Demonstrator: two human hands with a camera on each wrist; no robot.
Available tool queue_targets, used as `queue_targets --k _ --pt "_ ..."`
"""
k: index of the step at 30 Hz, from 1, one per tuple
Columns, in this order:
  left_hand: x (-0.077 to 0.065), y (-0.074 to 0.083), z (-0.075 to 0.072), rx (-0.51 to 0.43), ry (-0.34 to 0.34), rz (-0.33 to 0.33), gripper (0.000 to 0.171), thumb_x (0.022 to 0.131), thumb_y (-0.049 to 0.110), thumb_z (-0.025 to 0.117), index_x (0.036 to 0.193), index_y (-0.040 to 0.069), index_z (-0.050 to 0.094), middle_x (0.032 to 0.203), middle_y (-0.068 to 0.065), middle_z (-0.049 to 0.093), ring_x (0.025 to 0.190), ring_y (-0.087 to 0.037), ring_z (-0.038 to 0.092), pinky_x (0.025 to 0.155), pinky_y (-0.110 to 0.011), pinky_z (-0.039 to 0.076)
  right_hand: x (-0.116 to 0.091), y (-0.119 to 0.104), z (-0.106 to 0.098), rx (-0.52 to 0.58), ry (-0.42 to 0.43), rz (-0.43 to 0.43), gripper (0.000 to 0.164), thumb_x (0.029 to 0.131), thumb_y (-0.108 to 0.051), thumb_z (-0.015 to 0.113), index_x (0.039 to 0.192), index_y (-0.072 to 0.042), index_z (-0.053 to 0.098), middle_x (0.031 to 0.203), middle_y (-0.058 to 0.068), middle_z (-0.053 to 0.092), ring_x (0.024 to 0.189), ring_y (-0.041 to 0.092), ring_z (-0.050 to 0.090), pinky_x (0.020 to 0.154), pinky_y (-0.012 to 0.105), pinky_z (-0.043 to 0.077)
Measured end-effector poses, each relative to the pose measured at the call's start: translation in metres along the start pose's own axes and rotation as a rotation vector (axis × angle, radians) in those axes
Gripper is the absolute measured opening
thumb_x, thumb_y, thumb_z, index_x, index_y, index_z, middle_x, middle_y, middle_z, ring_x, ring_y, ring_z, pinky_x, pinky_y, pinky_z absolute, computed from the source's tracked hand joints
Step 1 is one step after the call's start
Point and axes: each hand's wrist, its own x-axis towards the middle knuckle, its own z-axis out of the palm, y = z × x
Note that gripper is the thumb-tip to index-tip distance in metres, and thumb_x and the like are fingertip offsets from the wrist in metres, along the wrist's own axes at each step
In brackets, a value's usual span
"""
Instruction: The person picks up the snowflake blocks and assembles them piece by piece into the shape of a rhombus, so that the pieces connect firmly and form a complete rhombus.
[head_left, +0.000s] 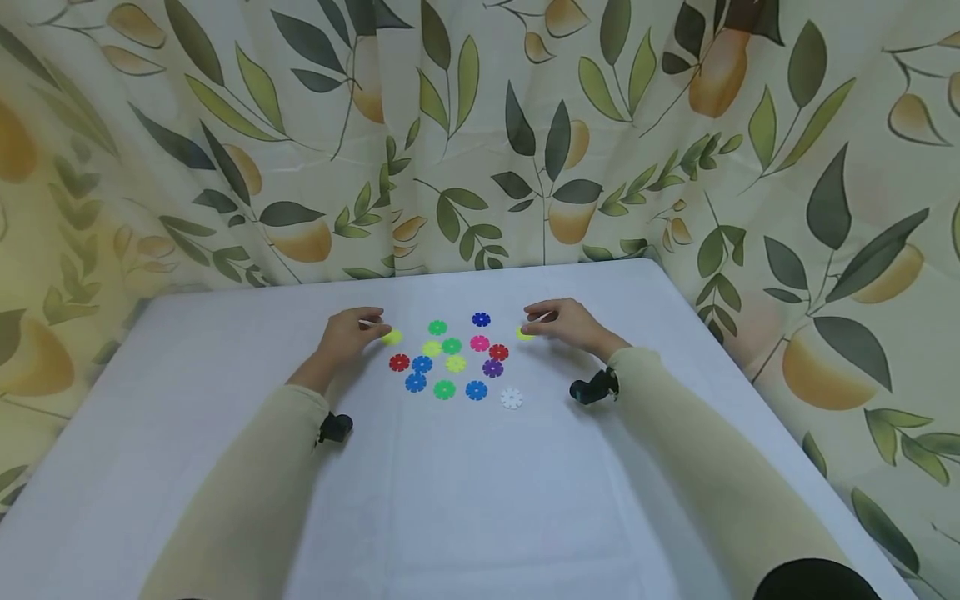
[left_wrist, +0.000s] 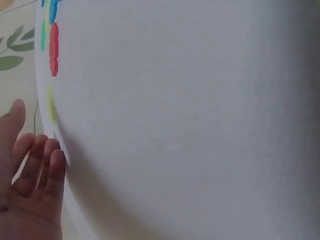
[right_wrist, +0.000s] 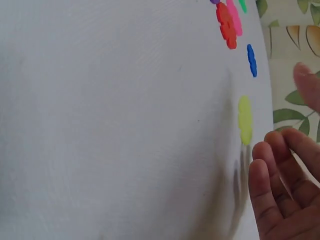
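Observation:
Notched flat plastic discs in several colours lie loosely grouped on the white tablecloth. Beside the yellow disc [head_left: 393, 337] at the group's left edge is my left hand [head_left: 345, 340], thumb apart from the slightly bent fingers. In the left wrist view that yellow disc [left_wrist: 51, 104] lies just beyond the fingertips, with nothing held. My right hand [head_left: 572, 325] hovers by another yellow disc [head_left: 525, 335] at the right edge and partly covers it. The right wrist view has this yellow disc [right_wrist: 245, 120] close to loosely bent fingers [right_wrist: 264, 187], with the thumb well apart.
Between the hands lie a red disc [head_left: 400, 362], a pink disc [head_left: 480, 342], a purple disc [head_left: 492, 368] and several blue and green ones. Nearest the front is a white disc [head_left: 512, 398]. A leaf-and-fruit patterned curtain [head_left: 480, 167] hangs behind the table [head_left: 465, 500].

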Motion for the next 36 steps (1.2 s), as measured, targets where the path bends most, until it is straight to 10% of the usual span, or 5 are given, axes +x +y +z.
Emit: queue_targets --k 36 --pt "0.005 -0.008 0.013 0.021 0.005 -0.017 0.037 0.089 0.021 0.074 0.123 0.008 0.066 0.115 -0.013 0.061 0.104 -0.027 0.051 0.093 -0.037 0.048 0.005 0.014 0.025 0.106 0.126 0.115 0.037 0.087 -0.019 0.076 0.122 -0.010 0.068 0.109 0.008 0.062 0.101 0.024 0.052 0.090 0.033 0.044"
